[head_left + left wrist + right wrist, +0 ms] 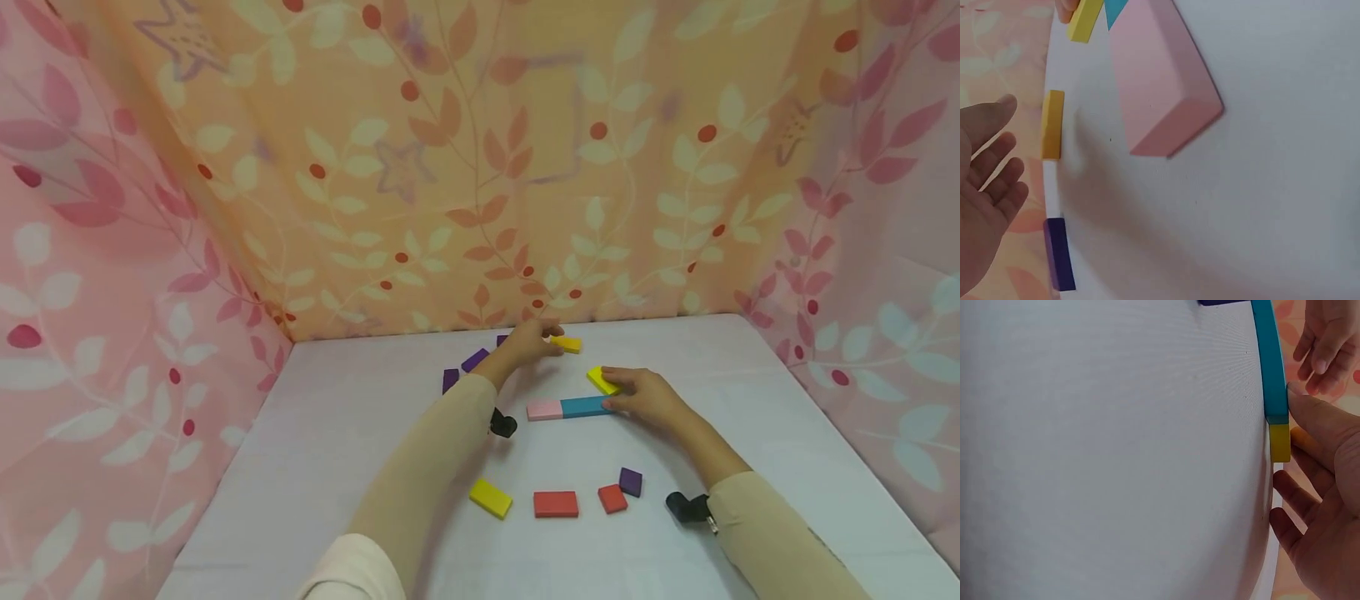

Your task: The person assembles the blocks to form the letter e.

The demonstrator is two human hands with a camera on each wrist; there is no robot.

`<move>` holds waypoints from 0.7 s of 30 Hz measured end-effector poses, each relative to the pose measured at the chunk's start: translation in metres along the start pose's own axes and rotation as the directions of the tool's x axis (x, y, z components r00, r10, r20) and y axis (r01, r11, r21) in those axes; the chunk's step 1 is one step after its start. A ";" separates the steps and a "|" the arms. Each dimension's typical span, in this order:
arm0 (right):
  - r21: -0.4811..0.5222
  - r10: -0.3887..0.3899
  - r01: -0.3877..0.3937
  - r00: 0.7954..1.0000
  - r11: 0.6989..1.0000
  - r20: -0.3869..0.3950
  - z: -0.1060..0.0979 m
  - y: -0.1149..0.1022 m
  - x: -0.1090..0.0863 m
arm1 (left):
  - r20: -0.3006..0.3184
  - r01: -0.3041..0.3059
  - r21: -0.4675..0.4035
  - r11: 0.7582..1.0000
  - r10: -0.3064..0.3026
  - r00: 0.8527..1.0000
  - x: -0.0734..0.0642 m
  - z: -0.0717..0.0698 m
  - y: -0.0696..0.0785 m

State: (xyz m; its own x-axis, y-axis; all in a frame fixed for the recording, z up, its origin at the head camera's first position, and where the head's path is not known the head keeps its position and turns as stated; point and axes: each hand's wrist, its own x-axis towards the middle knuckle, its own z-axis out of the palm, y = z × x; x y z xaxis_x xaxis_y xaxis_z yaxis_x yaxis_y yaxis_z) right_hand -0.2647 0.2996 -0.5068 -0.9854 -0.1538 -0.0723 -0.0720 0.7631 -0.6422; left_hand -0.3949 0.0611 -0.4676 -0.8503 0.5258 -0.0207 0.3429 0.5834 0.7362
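Observation:
At the back of the table my left hand [531,342] reaches beside an orange-yellow block [567,344]. Its fingers are spread and loosely bent, with a gap to that block in the left wrist view. My right hand [648,396] has its index finger on a bright yellow block [601,381], which lies at a slant. The thumb of that hand is by the right end of a long blue block [587,407], and the two digits straddle the yellow block's end. A pink block [544,410] lies end to end with the blue one.
Purple blocks [476,360] curve along the back left, partly behind the left arm. Nearer the front lie a yellow block [491,497], a red block [556,504], a small red block [612,498] and a small purple block [631,482]. Floral cloth [465,167] walls the white table [300,467].

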 end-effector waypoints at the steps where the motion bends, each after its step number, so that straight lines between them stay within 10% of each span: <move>1: 0.002 0.000 0.000 1.000 1.000 0.001 0.000 0.000 0.000 | -0.006 0.009 -0.002 1.000 -0.009 1.000 0.004 0.003 -0.001; 10: 0.011 -0.010 0.011 1.000 1.000 -0.016 0.000 -0.003 -0.004 | 0.008 0.071 -0.117 0.991 -0.070 0.998 0.020 0.019 -0.012; 21: 0.000 0.001 -0.001 1.000 1.000 -0.021 0.000 -0.002 -0.004 | -0.001 0.129 -0.060 0.990 -0.129 0.992 0.035 0.029 -0.015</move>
State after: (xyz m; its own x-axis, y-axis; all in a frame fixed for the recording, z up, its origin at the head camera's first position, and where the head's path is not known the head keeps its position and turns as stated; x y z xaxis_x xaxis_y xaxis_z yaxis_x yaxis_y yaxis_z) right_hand -0.2602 0.2987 -0.5047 -0.9886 -0.1396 -0.0569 -0.0708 0.7631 -0.6424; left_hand -0.4185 0.0890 -0.4996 -0.8881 0.4450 -0.1149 0.2056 0.6082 0.7667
